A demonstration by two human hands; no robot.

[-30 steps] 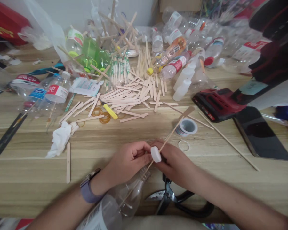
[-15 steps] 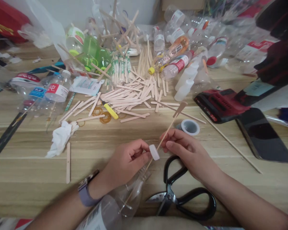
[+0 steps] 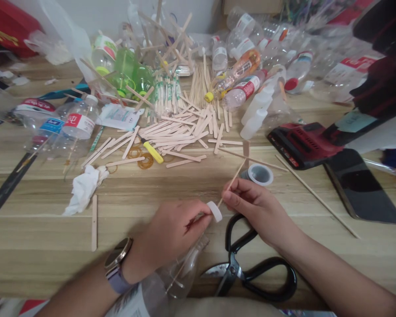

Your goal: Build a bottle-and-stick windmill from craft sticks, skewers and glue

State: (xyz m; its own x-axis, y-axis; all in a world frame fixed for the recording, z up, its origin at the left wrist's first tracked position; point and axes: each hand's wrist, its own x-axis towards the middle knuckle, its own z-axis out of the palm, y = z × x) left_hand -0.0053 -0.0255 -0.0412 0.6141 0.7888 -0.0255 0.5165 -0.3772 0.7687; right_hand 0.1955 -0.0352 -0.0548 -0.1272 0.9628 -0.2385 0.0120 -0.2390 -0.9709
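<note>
My left hand point(image 3: 180, 229) is closed, its thumb and fingers pinching a white bottle cap point(image 3: 215, 211). A thin wooden skewer point(image 3: 236, 177) runs up from the cap, with a flat wooden piece point(image 3: 246, 152) at its upper end. My right hand point(image 3: 259, 207) pinches this skewer between thumb and fingers, just above the cap. Beneath my left hand lies a clear plastic bottle point(image 3: 181, 277), with part of a stick visible inside; the hand hides some of it. Black-handled scissors point(image 3: 232, 268) lie open below my right hand.
Behind my hands are loose craft sticks point(image 3: 178, 132), a yellow-handled tool point(image 3: 153, 152) and a small cup point(image 3: 261, 175). A cordless power tool point(image 3: 303, 143) and a phone point(image 3: 366, 189) stand at right. Crumpled tissue point(image 3: 84, 187) lies left; many plastic bottles point(image 3: 247, 88) fill the back.
My left hand has turned and shifted slightly right with the cap. My right hand's fingers have closed on the skewer, and its flat wooden end now stands more upright.
</note>
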